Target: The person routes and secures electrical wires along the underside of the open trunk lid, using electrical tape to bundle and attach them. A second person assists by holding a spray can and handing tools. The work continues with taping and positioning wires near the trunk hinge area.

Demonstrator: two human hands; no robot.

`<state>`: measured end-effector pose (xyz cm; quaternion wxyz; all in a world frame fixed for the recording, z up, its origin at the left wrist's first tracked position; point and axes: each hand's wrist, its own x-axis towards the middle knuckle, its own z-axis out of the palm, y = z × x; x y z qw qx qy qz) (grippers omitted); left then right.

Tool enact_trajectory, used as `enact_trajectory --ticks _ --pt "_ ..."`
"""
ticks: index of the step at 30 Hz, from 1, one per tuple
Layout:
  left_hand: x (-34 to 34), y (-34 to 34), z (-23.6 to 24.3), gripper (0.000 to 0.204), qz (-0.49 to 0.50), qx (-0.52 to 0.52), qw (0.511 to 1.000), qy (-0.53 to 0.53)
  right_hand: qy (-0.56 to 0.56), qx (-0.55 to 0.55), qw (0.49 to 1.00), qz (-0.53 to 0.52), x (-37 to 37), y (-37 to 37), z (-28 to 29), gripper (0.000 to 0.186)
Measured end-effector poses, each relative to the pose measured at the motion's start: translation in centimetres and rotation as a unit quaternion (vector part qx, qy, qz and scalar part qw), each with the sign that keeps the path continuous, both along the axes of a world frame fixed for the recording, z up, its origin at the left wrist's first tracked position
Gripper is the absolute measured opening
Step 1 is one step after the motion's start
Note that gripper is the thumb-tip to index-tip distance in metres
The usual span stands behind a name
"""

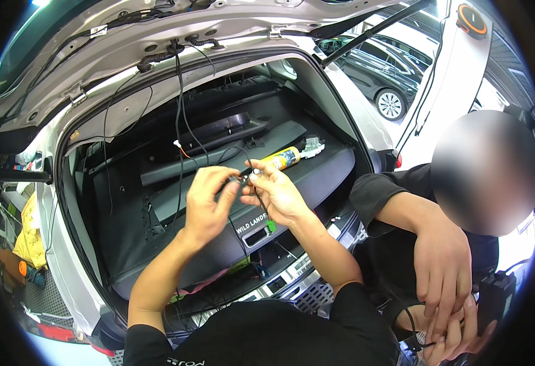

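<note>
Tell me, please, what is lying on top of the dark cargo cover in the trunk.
On the cargo cover lie a yellow cylinder, a pale part and long dark trim pieces. The left hand and right hand hide what is behind them.

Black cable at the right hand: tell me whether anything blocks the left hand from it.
Nothing visible does. The left hand has its fingertips close to the right hand, which holds the black cable; whether the left touches it is too small to tell. The yellow can lies beyond both hands.
</note>
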<state>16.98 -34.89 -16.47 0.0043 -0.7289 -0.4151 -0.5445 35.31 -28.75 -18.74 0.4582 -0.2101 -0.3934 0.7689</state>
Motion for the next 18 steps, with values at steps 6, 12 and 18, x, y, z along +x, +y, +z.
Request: enact_trajectory --ticks 6,12,18 --pt "-2.2 1.1 0.4 0.027 -0.121 -0.082 0.952 -0.268 -0.024 0.006 0.999 0.041 1.4 0.9 -0.3 0.023" --pt "-4.0 0.2 1.0 0.034 -0.179 -0.138 0.909 -0.349 -0.036 -0.010 0.999 0.019 1.6 1.3 0.3 0.019" --pt "-4.0 -2.7 2.3 0.039 -0.259 -0.261 0.847 -0.384 -0.049 0.001 0.999 0.012 2.3 2.3 -0.3 0.023"
